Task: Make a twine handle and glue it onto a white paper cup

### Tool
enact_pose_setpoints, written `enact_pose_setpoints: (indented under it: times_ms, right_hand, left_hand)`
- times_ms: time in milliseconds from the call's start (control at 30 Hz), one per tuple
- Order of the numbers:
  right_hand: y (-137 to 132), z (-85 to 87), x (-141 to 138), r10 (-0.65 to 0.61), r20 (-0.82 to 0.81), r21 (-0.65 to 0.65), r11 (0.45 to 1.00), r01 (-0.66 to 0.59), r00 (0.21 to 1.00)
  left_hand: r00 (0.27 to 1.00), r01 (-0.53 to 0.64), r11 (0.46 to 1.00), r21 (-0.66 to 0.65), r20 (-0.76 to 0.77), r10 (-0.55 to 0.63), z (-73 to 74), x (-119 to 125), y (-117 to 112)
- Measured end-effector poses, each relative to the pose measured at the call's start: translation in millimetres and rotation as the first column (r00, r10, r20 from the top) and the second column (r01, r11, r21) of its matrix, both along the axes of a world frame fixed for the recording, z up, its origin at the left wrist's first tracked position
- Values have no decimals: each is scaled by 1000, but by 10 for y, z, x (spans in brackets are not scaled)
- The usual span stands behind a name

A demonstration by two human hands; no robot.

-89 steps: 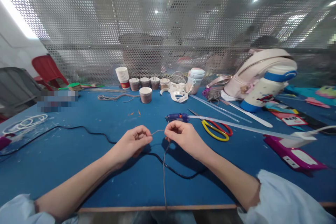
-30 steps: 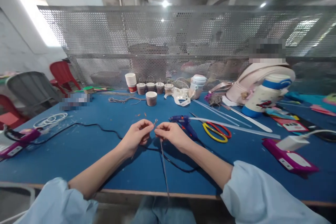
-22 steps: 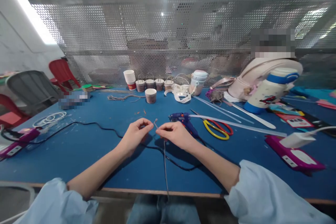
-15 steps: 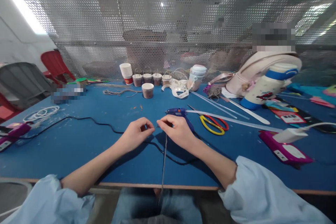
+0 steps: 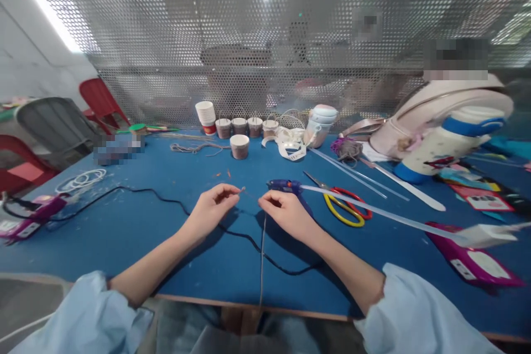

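Note:
My left hand (image 5: 211,206) pinches the free end of a thin grey string (image 5: 262,254) above the blue table (image 5: 124,232). A few centimetres to the right, my right hand (image 5: 284,211) pinches the same string. A short piece is stretched between the two hands. From the right hand the string hangs down over the table's near edge. Just behind my right hand lies a blue glue gun (image 5: 286,185) with a long clear glue stick (image 5: 373,211) pointing right.
A black cable (image 5: 157,199) snakes across the table under my hands. Yellow and red scissors (image 5: 346,209) lie to the right. Small paper cups (image 5: 239,145) stand at the back with tape, a bottle (image 5: 446,141) and a bag. Purple chargers (image 5: 473,263) sit at both sides. Perforated metal screen behind.
My hands have drawn slightly apart, pulling the short piece of string taut between them. The camera has shifted a little, and the string still hangs over the near edge.

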State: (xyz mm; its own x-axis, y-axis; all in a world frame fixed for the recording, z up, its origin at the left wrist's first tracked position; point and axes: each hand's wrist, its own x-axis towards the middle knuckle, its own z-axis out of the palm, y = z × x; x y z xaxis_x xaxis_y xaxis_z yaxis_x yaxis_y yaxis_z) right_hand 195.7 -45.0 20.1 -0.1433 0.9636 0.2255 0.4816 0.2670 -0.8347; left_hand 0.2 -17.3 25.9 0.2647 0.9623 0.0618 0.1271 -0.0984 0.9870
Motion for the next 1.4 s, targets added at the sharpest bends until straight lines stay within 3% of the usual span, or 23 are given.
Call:
enact_pose_setpoints:
  times_ms: [367, 533, 800, 1167, 1400]
  right_hand:
    - [-78, 143, 20, 124, -140, -140, 980, -144, 982]
    - [-52, 100, 18, 116, -154, -147, 979, -139, 981]
    - [-56, 93, 5, 54, -127, -116, 991, -69, 990]
    - [-44, 149, 40, -81, -109, -41, 996, 77, 991]
    - [-39, 118, 32, -82, -109, -72, 995, 74, 991]
  left_hand:
    - [986, -55, 996, -73, 155, 66, 47, -31, 16]
    - [970, 12, 986, -166, 242, 29, 103, -18, -19]
    - [967, 79, 971, -226, 253, -20, 158, -32, -43]
    - [991, 110, 946, -304, 106, -81, 143, -138, -40]
    - [965, 160, 921, -354, 253, -71, 99, -144, -25]
